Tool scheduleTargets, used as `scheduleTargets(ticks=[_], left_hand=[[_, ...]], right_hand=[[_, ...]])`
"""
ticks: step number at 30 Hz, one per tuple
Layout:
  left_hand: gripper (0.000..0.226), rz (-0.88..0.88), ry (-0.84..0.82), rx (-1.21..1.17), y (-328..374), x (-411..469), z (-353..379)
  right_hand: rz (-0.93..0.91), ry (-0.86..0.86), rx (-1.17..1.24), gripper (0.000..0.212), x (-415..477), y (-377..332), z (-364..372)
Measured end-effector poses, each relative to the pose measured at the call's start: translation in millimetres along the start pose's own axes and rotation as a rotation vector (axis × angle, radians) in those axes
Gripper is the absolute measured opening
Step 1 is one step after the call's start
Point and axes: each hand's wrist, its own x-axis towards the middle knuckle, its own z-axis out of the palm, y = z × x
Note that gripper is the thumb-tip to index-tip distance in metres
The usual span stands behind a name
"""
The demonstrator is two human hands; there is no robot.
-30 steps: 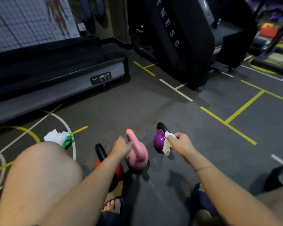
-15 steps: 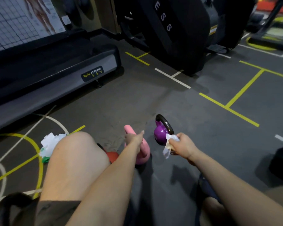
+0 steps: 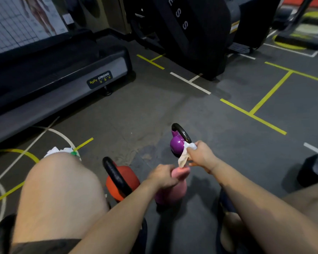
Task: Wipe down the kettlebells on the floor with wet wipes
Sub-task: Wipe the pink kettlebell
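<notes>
On the gym floor [image 3: 154,114], fingers of our right hand [image 3: 202,155] pinch a wet wipe [image 3: 184,159] against the purple kettlebell [image 3: 176,144]; our left hand [image 3: 162,176] curls round the pink kettlebell [image 3: 173,196] handle.

A: Your right hand [image 3: 200,155] pinches the wet wipe [image 3: 184,157] against the purple kettlebell [image 3: 176,143], just under its black handle. The wipe's loose end hangs down.
B: Agreed. Your left hand [image 3: 162,176] curls round the pink kettlebell [image 3: 173,194] at its handle. It's slightly blurred.
A: The orange kettlebell [image 3: 126,177] stands just left of the pink one, beside your left knee [image 3: 59,189].
B: The wipes pack [image 3: 62,150] lies on the floor [image 3: 154,110] behind that knee, partly hidden. The treadmill [image 3: 62,85] is further back on the left.
</notes>
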Motion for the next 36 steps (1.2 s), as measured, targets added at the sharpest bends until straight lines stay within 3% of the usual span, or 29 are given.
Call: scheduleTargets(ticks=[4,9,13,17,21,27,32,36], left_hand=[[0.028,0.108,0.002,0.151,-13,-10,16],[0.036,0.185,0.105,0.155,-22,-7,25],[0.031,0.210,0.086,0.120,-25,-6,25],[0.030,0.215,0.066,0.089,-27,-2,23],[0.033,0.167,0.161,0.110,-30,-3,23],[0.032,0.116,0.212,0.059,-37,3,15],[0.031,0.100,0.229,0.040,-39,9,11],[0.032,0.097,0.241,0.042,-40,10,15]], right_hand=[[0.015,-0.006,-0.205,0.036,4,28,-5],[0.136,0.051,-0.332,0.019,2,46,-30],[0.287,0.256,-0.090,0.022,-2,78,-32],[0.384,0.159,0.194,0.028,-20,119,13],[0.406,0.049,0.373,0.016,-22,117,39],[0.384,0.213,0.465,0.031,-1,111,43],[0.311,-0.069,0.554,0.027,-3,96,61],[0.293,-0.071,0.581,0.028,-2,98,67]])
